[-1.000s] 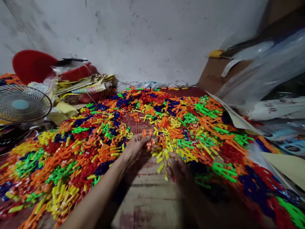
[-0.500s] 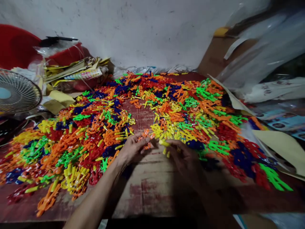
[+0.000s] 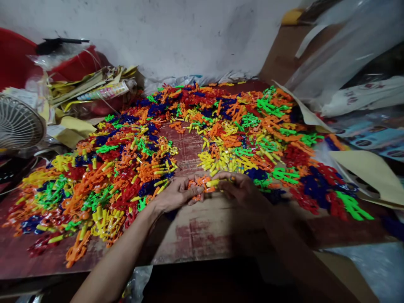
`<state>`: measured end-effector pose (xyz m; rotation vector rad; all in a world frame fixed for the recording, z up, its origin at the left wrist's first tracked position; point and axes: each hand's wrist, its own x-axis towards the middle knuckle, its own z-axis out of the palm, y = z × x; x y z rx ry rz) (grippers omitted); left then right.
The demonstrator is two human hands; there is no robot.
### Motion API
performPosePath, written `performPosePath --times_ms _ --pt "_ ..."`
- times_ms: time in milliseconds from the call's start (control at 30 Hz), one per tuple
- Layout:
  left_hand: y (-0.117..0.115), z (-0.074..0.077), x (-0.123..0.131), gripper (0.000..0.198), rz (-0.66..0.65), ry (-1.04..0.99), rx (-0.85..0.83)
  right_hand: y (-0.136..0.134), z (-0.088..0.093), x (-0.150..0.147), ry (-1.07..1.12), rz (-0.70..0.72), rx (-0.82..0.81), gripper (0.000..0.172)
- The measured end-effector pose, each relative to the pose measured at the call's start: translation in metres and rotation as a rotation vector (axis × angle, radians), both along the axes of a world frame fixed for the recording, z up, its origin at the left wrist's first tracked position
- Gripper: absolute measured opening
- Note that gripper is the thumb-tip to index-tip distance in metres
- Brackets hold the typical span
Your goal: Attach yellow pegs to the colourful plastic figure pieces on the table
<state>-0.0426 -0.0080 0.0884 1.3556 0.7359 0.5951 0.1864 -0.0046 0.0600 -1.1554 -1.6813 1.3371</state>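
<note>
My left hand (image 3: 178, 193) is closed on an orange plastic piece (image 3: 196, 185) with a looped, figure-like outline. A short yellow stick (image 3: 213, 183), like a marker or tube, sits between the fingers of my right hand (image 3: 238, 187). Its left end meets the orange piece, though I cannot tell whether the two are joined. Just beyond my hands lies a cluster of similar yellow sticks (image 3: 224, 162). A big heap of orange, red, green, blue and yellow plastic pieces (image 3: 126, 172) spreads to the left of my left hand.
Another part of the heap (image 3: 284, 143) covers the right side of the worn red table (image 3: 186, 151). On the left stand a fan (image 3: 20, 122), a red basin (image 3: 74, 63) and stacked yellow paper (image 3: 97, 86). Cardboard and plastic bags (image 3: 347, 71) are at the right.
The yellow stick, apart from the orange piece before, has moved left with my right hand and now touches it. The whole scene sits a little higher in view.
</note>
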Motion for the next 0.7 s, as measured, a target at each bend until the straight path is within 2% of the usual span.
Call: performPosePath --times_ms 167,333,467,600,700 --pt "0.005 -0.007 0.002 0.050 0.022 0.020 -0.043 0.005 -0.008 -0.003 0.037 -0.023 -0.055 0.041" --pt "0.012 -0.023 0.001 0.048 0.056 -0.001 -0.101 0.012 -0.021 -0.002 0.057 0.008 -0.026 0.037" --pt "0.015 -0.037 0.001 0.045 0.026 -0.057 -0.205 0.012 -0.032 0.000 0.113 0.013 -0.065 0.035" --pt "0.015 -0.046 0.003 0.040 0.003 -0.134 -0.346 0.004 -0.044 -0.003 0.234 -0.049 -0.116 0.031" --pt "0.014 -0.049 0.008 0.041 -0.016 -0.194 -0.428 -0.005 -0.053 -0.009 0.414 -0.079 -0.232 0.029"
